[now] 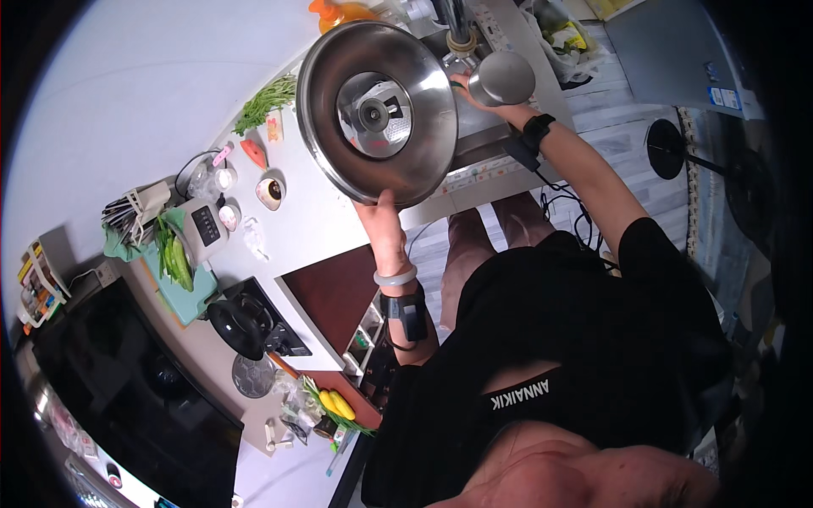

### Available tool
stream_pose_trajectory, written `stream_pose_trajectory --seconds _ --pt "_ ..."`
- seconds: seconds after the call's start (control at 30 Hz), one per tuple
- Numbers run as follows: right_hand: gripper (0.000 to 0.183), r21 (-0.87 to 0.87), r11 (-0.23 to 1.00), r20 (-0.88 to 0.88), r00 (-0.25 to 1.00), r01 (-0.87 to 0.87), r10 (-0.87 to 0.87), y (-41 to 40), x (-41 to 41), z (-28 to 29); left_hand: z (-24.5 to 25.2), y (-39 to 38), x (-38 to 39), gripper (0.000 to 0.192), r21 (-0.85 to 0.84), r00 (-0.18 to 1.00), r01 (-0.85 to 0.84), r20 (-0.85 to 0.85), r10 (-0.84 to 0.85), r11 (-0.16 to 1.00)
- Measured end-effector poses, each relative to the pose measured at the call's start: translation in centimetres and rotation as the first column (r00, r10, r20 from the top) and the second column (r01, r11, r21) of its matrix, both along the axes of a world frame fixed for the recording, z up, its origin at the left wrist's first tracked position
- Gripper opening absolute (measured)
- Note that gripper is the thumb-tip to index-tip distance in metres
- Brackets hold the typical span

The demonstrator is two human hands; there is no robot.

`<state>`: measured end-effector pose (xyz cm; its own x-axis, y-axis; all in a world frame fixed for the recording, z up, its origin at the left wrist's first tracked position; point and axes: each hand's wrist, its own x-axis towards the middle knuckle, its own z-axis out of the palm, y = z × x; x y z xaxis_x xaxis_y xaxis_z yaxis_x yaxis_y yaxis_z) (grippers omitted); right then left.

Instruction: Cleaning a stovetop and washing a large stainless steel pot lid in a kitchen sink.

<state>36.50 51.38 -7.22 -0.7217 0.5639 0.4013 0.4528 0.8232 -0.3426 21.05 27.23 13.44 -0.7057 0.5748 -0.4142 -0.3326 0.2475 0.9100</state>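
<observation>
My left hand (382,228) grips the near rim of a wide stainless-steel basin (432,114), thumb over the edge. The basin's inside faces me, tilted, and its shiny round bottom reflects light. To its right, my right hand (517,113) reaches over the sink (473,152) by the chrome faucet (456,22). A round grey metal piece (505,77) hides much of that hand. A small bit of green shows at its fingertips; whether they hold it is unclear.
Leafy greens (268,105), a red wedge-shaped item (254,154) and an oval dish (271,190) lie on the white counter (317,219) to the left. Farther left are a black pan (238,330) and green vegetables (174,257) on a teal board (190,301). A cable (575,209) hangs below my right arm.
</observation>
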Motion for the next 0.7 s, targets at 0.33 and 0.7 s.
stream_pose_trajectory --seconds 0.33,0.7 --pt "0.032 -0.145 0.987 0.127 0.991 0.068 -0.049 -0.1 0.8 0.6 -1.1 0.8 0.5 0.040 -0.010 0.970 0.029 -0.243 -0.030 1.000" --pt "0.035 -0.550 0.827 -0.079 0.978 0.118 -0.192 2.1 0.9 2.4 -2.7 0.0 0.3 0.038 -0.033 0.985 -0.090 0.142 0.094 0.995"
